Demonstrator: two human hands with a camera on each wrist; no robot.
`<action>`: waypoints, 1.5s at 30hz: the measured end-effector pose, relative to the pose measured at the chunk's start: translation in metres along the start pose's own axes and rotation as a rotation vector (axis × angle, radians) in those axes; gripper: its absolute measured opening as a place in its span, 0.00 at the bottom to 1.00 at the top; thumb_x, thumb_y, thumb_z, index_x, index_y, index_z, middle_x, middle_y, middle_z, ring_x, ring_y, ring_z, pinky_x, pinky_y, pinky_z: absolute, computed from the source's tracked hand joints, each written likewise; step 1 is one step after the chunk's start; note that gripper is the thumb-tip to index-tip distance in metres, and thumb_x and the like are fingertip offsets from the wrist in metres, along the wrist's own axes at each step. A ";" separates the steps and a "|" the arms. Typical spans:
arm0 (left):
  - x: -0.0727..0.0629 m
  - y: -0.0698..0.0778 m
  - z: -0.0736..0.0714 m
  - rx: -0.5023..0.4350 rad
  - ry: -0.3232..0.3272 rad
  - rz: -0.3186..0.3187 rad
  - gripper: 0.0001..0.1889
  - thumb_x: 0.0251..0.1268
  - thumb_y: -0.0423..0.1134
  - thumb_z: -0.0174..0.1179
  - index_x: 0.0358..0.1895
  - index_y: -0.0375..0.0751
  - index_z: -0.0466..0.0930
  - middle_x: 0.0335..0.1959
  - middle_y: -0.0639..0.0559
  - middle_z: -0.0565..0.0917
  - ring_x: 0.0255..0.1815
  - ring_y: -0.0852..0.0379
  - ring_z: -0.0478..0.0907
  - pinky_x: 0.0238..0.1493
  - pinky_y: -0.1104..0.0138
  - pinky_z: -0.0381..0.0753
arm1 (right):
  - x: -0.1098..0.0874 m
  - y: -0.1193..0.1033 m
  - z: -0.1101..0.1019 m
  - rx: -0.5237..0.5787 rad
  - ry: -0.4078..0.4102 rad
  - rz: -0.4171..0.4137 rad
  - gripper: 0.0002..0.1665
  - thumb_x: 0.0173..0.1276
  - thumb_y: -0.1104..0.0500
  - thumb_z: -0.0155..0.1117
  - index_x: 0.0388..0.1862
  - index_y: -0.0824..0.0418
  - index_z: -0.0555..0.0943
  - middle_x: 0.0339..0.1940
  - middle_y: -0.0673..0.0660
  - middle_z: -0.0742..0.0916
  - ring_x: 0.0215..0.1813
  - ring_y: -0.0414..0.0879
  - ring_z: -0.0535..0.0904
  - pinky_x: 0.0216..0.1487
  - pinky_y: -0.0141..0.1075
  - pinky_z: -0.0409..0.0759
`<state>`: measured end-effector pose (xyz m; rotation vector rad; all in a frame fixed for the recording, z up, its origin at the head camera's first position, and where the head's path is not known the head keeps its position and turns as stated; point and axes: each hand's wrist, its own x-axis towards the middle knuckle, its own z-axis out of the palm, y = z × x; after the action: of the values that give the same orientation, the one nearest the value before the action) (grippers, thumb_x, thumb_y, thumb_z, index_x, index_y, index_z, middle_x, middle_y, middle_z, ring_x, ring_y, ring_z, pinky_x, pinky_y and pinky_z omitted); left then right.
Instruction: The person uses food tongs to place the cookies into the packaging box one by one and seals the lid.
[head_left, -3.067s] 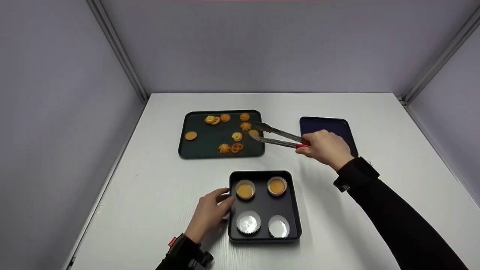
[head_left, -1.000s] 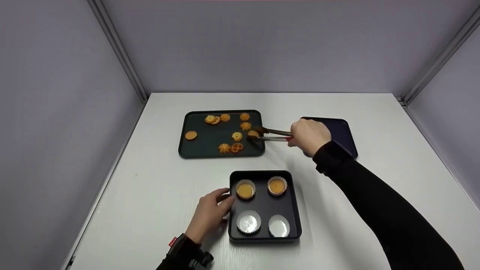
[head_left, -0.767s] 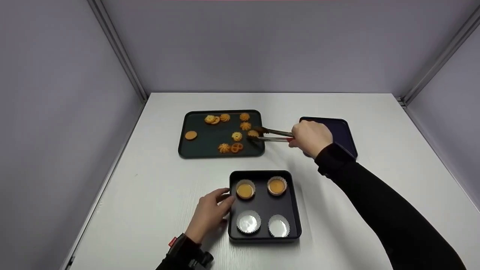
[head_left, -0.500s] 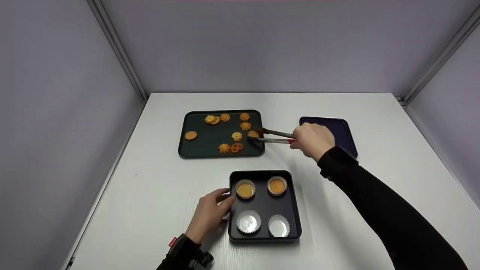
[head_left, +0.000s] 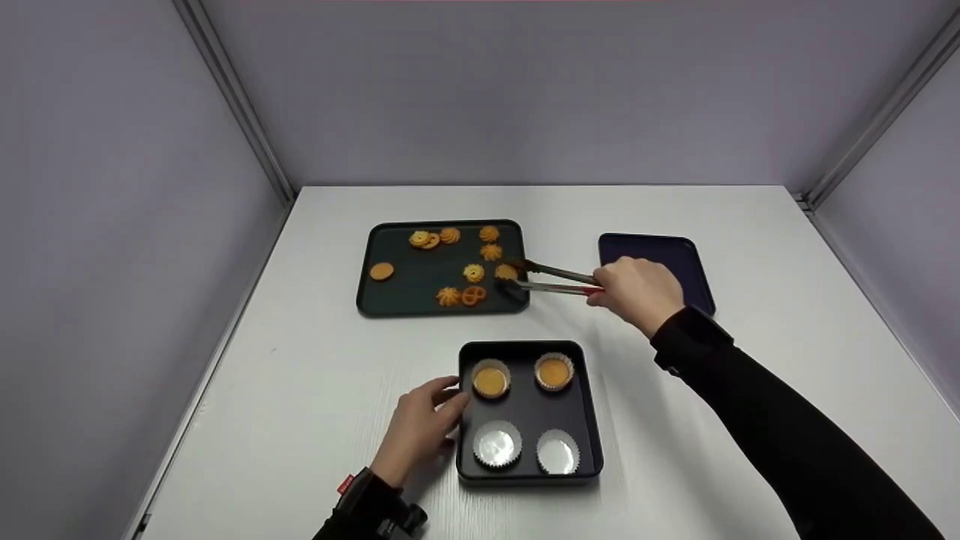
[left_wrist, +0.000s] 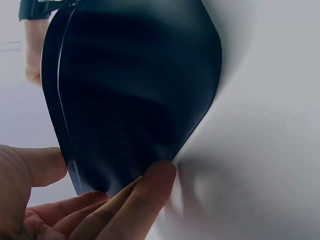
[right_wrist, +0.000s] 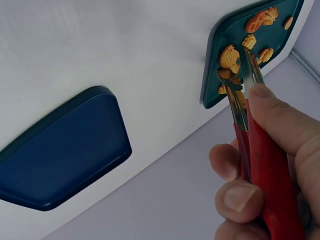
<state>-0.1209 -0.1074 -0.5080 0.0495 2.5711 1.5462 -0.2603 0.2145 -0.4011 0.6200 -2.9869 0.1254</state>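
My right hand [head_left: 640, 295] grips red-handled metal tongs [right_wrist: 270, 175] over the right edge of the green baking tray [head_left: 412, 292]. The tong tips straddle a round golden cookie [head_left: 505, 272], one tip behind it and the other in front. My left hand [head_left: 421, 424] holds the left side of a square dark baking pan [head_left: 525, 416], thumb at the rim [left_wrist: 67, 150] and fingers along the outer wall. Inside the pan, two far paper cups hold a round cookie [head_left: 490, 382] and a second cookie [head_left: 554, 371]. The two near paper cups [head_left: 497, 445] are bare.
Several piped cookies [head_left: 473, 273], a pretzel [head_left: 474, 295] and a flat round cookie [head_left: 382, 271] lie on the green tray. A small dark blue tray [right_wrist: 65, 150] sits beyond my right hand. Grey panels [head_left: 495, 90] enclose the white table [head_left: 322, 360].
The tongs reached down onto the round cookie. Over the last second, my right hand drew slightly back toward me and right, and the cookie shifted a little nearer. The left hand stayed put.
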 end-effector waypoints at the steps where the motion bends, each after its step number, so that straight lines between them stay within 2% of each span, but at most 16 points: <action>1: 0.000 0.000 0.000 -0.002 0.000 0.002 0.26 0.74 0.48 0.62 0.66 0.34 0.78 0.56 0.37 0.86 0.55 0.45 0.85 0.57 0.51 0.83 | -0.002 0.001 0.000 0.007 0.002 -0.002 0.13 0.63 0.49 0.77 0.26 0.55 0.86 0.19 0.50 0.82 0.20 0.46 0.74 0.22 0.43 0.72; 4: 0.000 0.000 0.000 -0.004 0.002 0.002 0.25 0.74 0.48 0.62 0.65 0.34 0.78 0.56 0.36 0.86 0.54 0.46 0.85 0.56 0.52 0.84 | -0.006 0.005 0.001 0.027 0.016 -0.007 0.13 0.63 0.49 0.77 0.26 0.55 0.85 0.20 0.50 0.83 0.21 0.46 0.74 0.22 0.43 0.73; 9: 0.000 -0.001 0.001 -0.024 -0.003 0.003 0.25 0.74 0.46 0.62 0.65 0.33 0.78 0.56 0.35 0.85 0.48 0.48 0.87 0.47 0.57 0.87 | -0.013 0.009 0.003 0.042 0.046 -0.021 0.14 0.62 0.49 0.77 0.25 0.54 0.84 0.21 0.50 0.84 0.22 0.45 0.75 0.23 0.43 0.73; 11: 0.000 -0.001 0.001 -0.021 -0.002 0.004 0.25 0.74 0.46 0.62 0.65 0.33 0.78 0.56 0.35 0.85 0.48 0.49 0.87 0.48 0.56 0.87 | -0.016 0.011 0.003 0.048 0.058 -0.031 0.15 0.62 0.49 0.77 0.25 0.54 0.82 0.21 0.50 0.84 0.22 0.45 0.76 0.23 0.43 0.73; 16: 0.000 -0.001 0.001 0.002 0.012 0.007 0.25 0.74 0.47 0.63 0.65 0.35 0.79 0.55 0.38 0.87 0.51 0.48 0.86 0.59 0.49 0.81 | -0.023 0.016 0.005 0.069 0.086 -0.054 0.16 0.62 0.47 0.77 0.25 0.53 0.80 0.21 0.48 0.83 0.24 0.46 0.76 0.23 0.44 0.73; 21: 0.000 -0.002 0.002 0.008 0.018 0.005 0.24 0.74 0.48 0.63 0.65 0.36 0.80 0.54 0.39 0.87 0.51 0.49 0.86 0.60 0.49 0.81 | -0.031 0.020 0.004 0.079 0.112 -0.057 0.16 0.60 0.46 0.78 0.27 0.52 0.80 0.22 0.47 0.83 0.25 0.50 0.78 0.23 0.47 0.75; 25: 0.000 -0.003 0.002 0.006 0.021 0.006 0.24 0.74 0.47 0.63 0.64 0.36 0.80 0.54 0.39 0.87 0.49 0.50 0.87 0.59 0.49 0.81 | -0.039 0.025 0.003 0.072 0.144 -0.077 0.16 0.59 0.47 0.78 0.28 0.53 0.80 0.21 0.47 0.82 0.25 0.50 0.78 0.23 0.47 0.74; 36: 0.000 -0.004 0.002 -0.004 0.014 0.008 0.24 0.74 0.47 0.63 0.64 0.35 0.79 0.55 0.37 0.86 0.48 0.50 0.87 0.53 0.54 0.85 | -0.054 0.033 0.001 0.090 0.198 -0.113 0.18 0.60 0.46 0.77 0.28 0.51 0.76 0.17 0.43 0.74 0.22 0.44 0.69 0.22 0.38 0.66; 41: 0.000 -0.003 0.001 -0.023 -0.002 0.001 0.25 0.74 0.46 0.62 0.65 0.32 0.78 0.56 0.35 0.85 0.46 0.50 0.87 0.44 0.60 0.87 | -0.064 0.036 -0.003 0.109 0.195 -0.119 0.15 0.60 0.47 0.78 0.32 0.50 0.80 0.18 0.42 0.75 0.23 0.42 0.70 0.23 0.37 0.66; 45: 0.000 -0.002 0.001 -0.016 0.000 -0.001 0.25 0.74 0.46 0.62 0.65 0.33 0.78 0.56 0.35 0.85 0.49 0.49 0.86 0.46 0.59 0.87 | -0.073 0.040 -0.005 0.114 0.192 -0.133 0.14 0.59 0.47 0.79 0.35 0.49 0.82 0.19 0.42 0.77 0.24 0.41 0.70 0.24 0.37 0.68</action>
<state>-0.1204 -0.1077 -0.5106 0.0466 2.5586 1.5659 -0.2093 0.2801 -0.4061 0.7694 -2.7595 0.3282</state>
